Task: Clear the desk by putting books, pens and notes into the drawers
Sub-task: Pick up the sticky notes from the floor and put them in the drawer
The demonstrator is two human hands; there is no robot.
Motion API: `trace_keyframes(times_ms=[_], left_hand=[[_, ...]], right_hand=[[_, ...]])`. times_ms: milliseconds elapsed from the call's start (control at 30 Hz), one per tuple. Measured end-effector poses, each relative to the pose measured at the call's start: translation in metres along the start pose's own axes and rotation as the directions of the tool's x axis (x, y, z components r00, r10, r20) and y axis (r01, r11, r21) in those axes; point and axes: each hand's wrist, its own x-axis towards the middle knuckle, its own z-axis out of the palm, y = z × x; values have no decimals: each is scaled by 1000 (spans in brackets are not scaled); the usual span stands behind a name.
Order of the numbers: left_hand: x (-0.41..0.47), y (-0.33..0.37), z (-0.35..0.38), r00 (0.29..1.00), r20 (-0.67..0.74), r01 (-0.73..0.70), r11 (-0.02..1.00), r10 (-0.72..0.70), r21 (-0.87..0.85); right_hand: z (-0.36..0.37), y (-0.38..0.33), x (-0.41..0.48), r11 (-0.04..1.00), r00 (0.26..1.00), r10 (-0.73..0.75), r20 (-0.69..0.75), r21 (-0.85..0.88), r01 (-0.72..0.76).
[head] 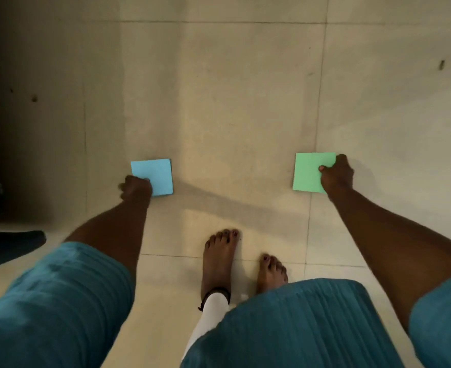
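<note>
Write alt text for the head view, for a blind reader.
A person's left hand holds a blue sticky-note pad and the right hand a green sticky-note pad, above a tiled floor. Two bare feet show below.

Two small squares of matt paper: a pale blue note (pixel 156 172) and a pale green note (pixel 307 171). The floor (pixel 219 88) is smooth cream tile with a faint sheen. The tunic (pixel 285 330) is teal ribbed cloth; the trouser leg (pixel 211 313) is smooth white cloth.
</note>
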Motion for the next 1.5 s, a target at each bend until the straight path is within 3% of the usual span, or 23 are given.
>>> trace_keyframes(times_ms=[33,67,100,133,167,233,267,333,400,500,667,900,1167,1400,1500], left_hand=[[27,6,-8,992,-123,26,996,-36,-83],[11,22,-22,992,9,128,966,-129,-226],[55,0,7,986,-49,153,986,-157,-73],[94,-31,26,977,43,212,958,-208,-190],[110,-36,36,982,-12,185,964,-191,-193],[102,17,1,936,10,333,873,-353,-357],[66,63,-33,919,-109,321,880,-379,-349],[-32,174,-106,955,-17,273,901,-295,-338],[-116,240,-124,968,16,245,932,-249,-267],[-157,284,-115,978,119,194,962,-174,-192],[-248,349,-126,986,168,-1,995,17,-96],[-395,415,-142,921,332,-223,975,205,18],[-544,473,-105,665,555,-662,739,500,127],[-675,474,-38,478,709,-826,540,518,162],[-751,459,-11,332,792,-900,423,512,105]], right_hand=[[-7,6,-14,999,1000,15,-6,48,-15],[-14,10,-29,995,999,34,-14,96,-32],[-25,16,-46,987,998,60,-25,151,-56],[-34,21,-61,974,996,90,-27,209,-83],[-47,27,-77,954,992,123,-30,279,-110],[-68,39,-107,890,982,185,-27,428,-156],[-84,47,-122,849,974,223,-32,498,-178],[-117,63,-153,774,953,301,-38,593,-221],[-147,77,-181,731,928,370,-39,629,-264],[-199,107,-225,640,885,463,-54,711,-291],[-273,153,-302,464,800,600,-30,827,-317],[-375,209,-428,155,637,770,43,955,-252],[-458,279,-550,-33,400,914,69,995,-98],[-487,358,-654,-114,216,972,97,991,66],[-485,398,-709,-120,113,988,107,986,115]])
